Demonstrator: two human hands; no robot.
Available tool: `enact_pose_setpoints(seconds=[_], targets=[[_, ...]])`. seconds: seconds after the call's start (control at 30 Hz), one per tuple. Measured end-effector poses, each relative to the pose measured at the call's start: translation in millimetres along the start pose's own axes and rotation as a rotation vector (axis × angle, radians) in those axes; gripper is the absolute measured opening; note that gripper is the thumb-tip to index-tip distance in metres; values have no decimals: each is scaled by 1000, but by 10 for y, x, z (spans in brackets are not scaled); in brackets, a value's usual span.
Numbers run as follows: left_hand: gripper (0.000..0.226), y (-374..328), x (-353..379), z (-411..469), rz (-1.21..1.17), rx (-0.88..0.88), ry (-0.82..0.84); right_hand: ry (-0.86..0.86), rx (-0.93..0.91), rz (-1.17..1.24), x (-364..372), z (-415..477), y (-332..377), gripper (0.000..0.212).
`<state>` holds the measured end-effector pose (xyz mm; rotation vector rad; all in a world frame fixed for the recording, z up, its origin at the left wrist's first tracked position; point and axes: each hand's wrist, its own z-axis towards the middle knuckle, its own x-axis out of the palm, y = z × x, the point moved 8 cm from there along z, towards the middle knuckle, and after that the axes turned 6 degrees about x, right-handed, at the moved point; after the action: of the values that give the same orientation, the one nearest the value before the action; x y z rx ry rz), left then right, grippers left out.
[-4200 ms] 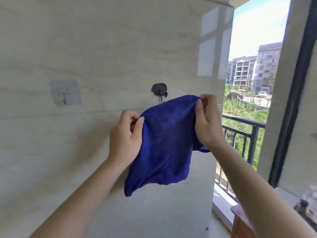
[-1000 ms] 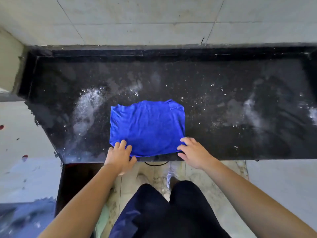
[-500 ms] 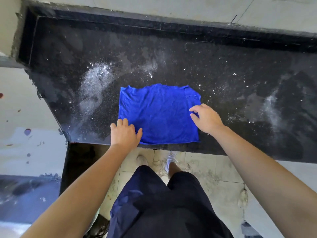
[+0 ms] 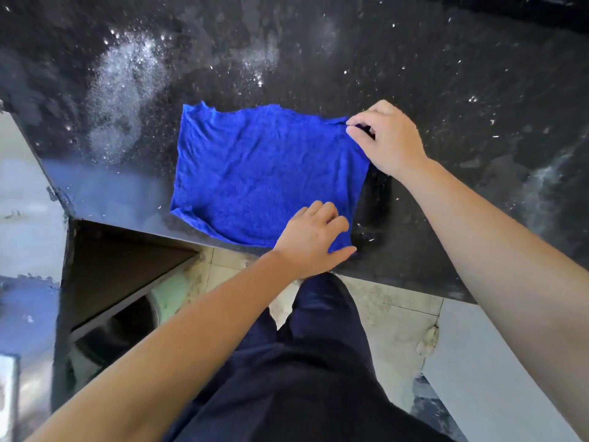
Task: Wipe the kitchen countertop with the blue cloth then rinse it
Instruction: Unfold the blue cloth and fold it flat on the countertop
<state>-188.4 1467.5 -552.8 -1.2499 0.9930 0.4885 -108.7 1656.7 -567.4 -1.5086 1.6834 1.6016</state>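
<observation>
Blue cloth (image 4: 264,173) is pinched at its upper right corner between the thumb and curled fingers (image 4: 357,121) of the right hand (image 4: 389,138), just right of the frame's centre. The lower right corner is pressed down by the relaxed fingers of the left hand (image 4: 310,240), whose thumb is stretched along the cloth's near edge. The cloth is spread flat, roughly square and lightly creased, on the black speckled counter (image 4: 446,74), close to its front edge. White dust (image 4: 124,78) is smeared at upper left.
</observation>
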Motion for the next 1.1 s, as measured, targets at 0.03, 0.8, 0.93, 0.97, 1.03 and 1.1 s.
enact_pose_setpoints(seconds=[0.03, 0.8, 0.93, 0.97, 1.03, 1.1], targets=[[47, -15, 76, 20, -6, -12, 25, -30, -5, 28, -2, 17, -21, 22], [9, 146, -13, -149, -277, -177, -64, -188, 114, 228, -20, -265, -77, 25], [6, 354, -320, -407, -540, -529, -163, -232, 308, 396, -127, -286, 19, 23], [7, 413, -409, -486, -590, -605, -197, -237, 329, 423, -158, -281, 90, 23], [7, 543, -575, -658, -646, -698, -263, -236, 336, 443, -202, -258, 301, 23], [9, 675, -740, -831, -676, -745, -338, -232, 319, 467, -206, -203, 547, 21]])
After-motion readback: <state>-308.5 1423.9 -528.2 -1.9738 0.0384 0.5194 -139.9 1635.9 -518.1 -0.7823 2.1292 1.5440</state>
